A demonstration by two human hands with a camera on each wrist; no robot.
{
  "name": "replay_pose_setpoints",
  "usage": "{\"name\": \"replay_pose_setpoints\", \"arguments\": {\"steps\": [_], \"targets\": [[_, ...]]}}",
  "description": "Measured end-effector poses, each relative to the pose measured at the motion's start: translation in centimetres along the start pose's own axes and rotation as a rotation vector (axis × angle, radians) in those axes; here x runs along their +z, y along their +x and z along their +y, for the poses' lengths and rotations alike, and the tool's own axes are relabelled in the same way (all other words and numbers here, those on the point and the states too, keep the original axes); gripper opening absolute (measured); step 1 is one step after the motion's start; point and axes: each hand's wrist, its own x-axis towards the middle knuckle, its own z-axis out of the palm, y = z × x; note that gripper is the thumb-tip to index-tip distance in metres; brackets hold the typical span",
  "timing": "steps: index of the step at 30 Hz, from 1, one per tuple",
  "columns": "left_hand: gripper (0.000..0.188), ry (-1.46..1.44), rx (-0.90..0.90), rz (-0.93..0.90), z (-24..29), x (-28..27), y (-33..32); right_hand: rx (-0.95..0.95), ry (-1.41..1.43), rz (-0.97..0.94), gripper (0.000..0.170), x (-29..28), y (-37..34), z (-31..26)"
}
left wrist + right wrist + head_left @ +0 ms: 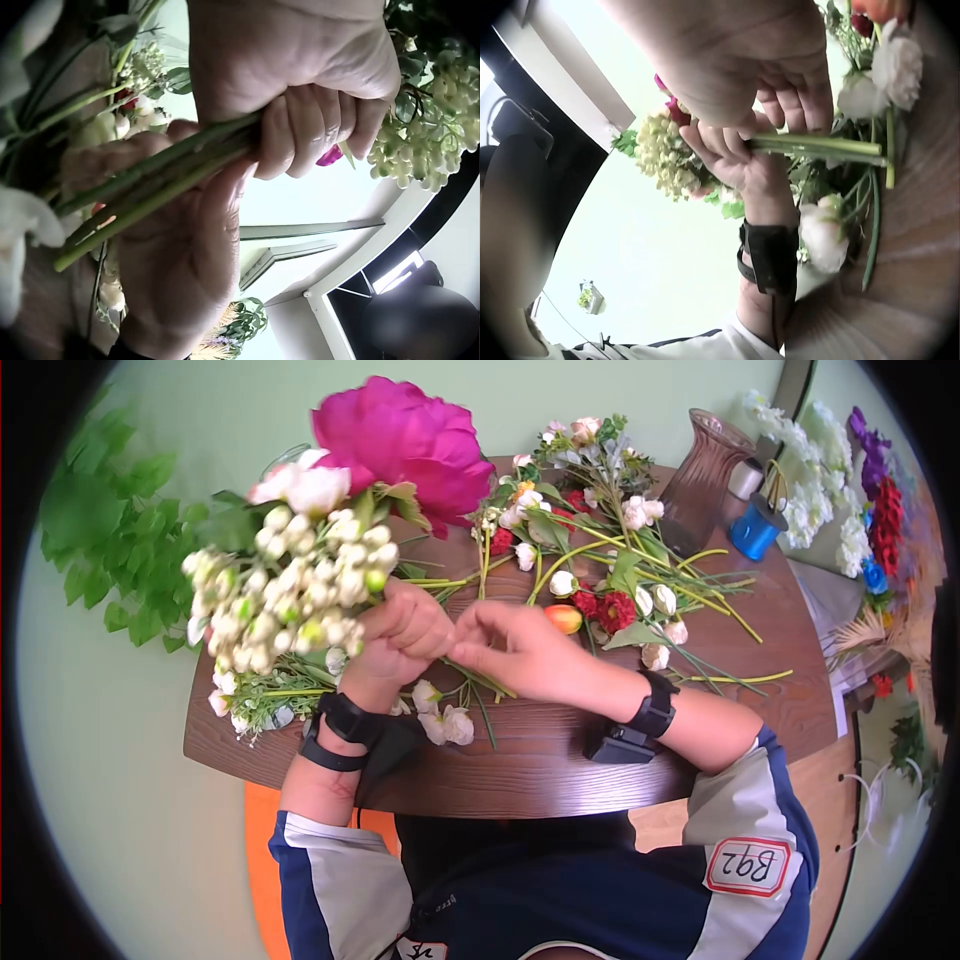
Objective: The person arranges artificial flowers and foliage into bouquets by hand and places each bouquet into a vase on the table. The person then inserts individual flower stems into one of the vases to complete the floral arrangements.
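My left hand grips a bundle of green stems, fingers curled round them. Above that fist stands the bouquet: a large magenta peony, a white-pink bloom and clustered cream berries. Close against the left fist, my right hand has its thumb and fingers about the stems just below it. In the right wrist view, the cut stem ends stick out past the right hand. A pale rose lies beneath.
Loose flowers, among them a red bloom and an orange tulip, lie on the brown table. At the back right stand a ribbed glass vase and a blue spool. Green leaves hang on the left wall.
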Motion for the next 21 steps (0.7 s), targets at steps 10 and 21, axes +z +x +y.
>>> {"name": "replay_pose_setpoints", "arguments": {"steps": [10, 21], "targets": [[0.049, 0.028, 0.012, -0.123, 1.4, -0.5, -0.1, 0.085, -1.367, 0.419, 0.026, -10.1, 2.0, 2.3], [0.049, 0.077, 0.012, -0.108, 1.1, -1.2, -0.1, 0.081, -1.202, 0.400, 0.010, -11.4, 2.4, 1.9]]}}
